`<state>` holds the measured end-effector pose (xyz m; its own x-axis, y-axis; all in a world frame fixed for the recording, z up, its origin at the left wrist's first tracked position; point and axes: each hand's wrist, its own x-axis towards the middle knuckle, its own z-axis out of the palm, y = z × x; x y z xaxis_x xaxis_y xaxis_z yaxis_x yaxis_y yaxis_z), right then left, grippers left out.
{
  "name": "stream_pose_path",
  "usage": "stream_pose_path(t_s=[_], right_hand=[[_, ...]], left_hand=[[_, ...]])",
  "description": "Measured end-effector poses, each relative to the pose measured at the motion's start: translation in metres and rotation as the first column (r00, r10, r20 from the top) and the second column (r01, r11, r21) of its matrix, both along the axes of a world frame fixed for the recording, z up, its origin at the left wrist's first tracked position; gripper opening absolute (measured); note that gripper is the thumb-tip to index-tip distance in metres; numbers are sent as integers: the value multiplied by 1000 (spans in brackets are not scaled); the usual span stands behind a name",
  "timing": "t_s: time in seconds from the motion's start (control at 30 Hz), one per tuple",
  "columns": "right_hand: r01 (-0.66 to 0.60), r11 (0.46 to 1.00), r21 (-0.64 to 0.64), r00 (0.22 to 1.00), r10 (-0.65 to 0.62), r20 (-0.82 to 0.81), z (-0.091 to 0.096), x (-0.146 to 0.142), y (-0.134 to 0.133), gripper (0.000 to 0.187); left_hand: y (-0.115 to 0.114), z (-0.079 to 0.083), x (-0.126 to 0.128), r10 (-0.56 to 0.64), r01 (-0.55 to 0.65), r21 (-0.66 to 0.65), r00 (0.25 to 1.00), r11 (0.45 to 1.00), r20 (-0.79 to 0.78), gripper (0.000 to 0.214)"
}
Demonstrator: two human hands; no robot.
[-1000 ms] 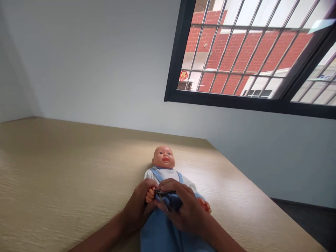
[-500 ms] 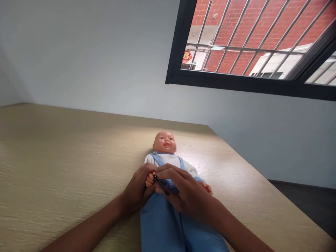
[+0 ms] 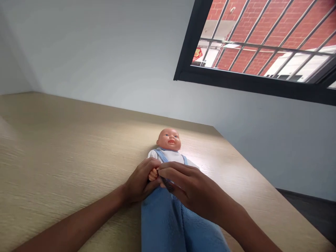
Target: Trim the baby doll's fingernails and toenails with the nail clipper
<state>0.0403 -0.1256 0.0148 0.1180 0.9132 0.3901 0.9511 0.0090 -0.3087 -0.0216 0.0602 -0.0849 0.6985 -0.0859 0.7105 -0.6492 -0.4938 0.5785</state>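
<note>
A baby doll (image 3: 168,154) in a white shirt and blue overalls lies on its back, head pointing away from me. My left hand (image 3: 141,180) is closed around the doll's small plastic hand (image 3: 153,174). My right hand (image 3: 190,189) lies just beside it, over the doll's middle, and its fingers pinch a dark metal nail clipper (image 3: 165,182). Those fingers hide most of the clipper, and I cannot see how its jaws meet the doll's fingers. The doll's other arm is hidden behind my right hand.
The doll lies on a wood-grain table (image 3: 78,147), with a corner at the far left and an edge running down the right. Behind it stand a grey wall (image 3: 105,59) and a black-framed barred window (image 3: 252,45). Dark floor (image 3: 309,213) shows at the lower right.
The view has swung, moving the window up and right. The clipper has gone mostly out of sight under my right fingers, and my hands stay on the doll's hand.
</note>
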Motion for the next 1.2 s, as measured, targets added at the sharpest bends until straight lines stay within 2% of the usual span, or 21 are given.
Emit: stream_pose_path(t_s=[0.17,0.37,0.57,0.67,0.87,1.07,1.2], right_hand=[[3,990,142,952,41,-303,-2,15,-5,20],[-22,992,123,953,58,-297,-8,20,-3,23],[-50,995,92,947,76,-313,-5,17,-3,19],[-61,997,50,966,71,-247,-2,16,-5,21],[-37,999,-13,999,37,12,3,7,-7,27],[-82,997,-11,967,82,239,9,-9,-7,33],[-55,998,18,929,44,368,11,-23,-1,33]], left_hand=[[-6,1,-6,75,-77,44,996,996,41,20],[-11,4,-8,120,-122,55,992,991,46,18],[-10,4,-7,122,-125,59,991,990,48,20],[-10,3,-7,123,-126,61,991,990,51,21],[-10,5,-6,110,-114,67,992,991,67,19],[-10,3,-5,103,-108,52,991,993,85,16],[-10,1,-4,113,-117,39,990,992,86,14]])
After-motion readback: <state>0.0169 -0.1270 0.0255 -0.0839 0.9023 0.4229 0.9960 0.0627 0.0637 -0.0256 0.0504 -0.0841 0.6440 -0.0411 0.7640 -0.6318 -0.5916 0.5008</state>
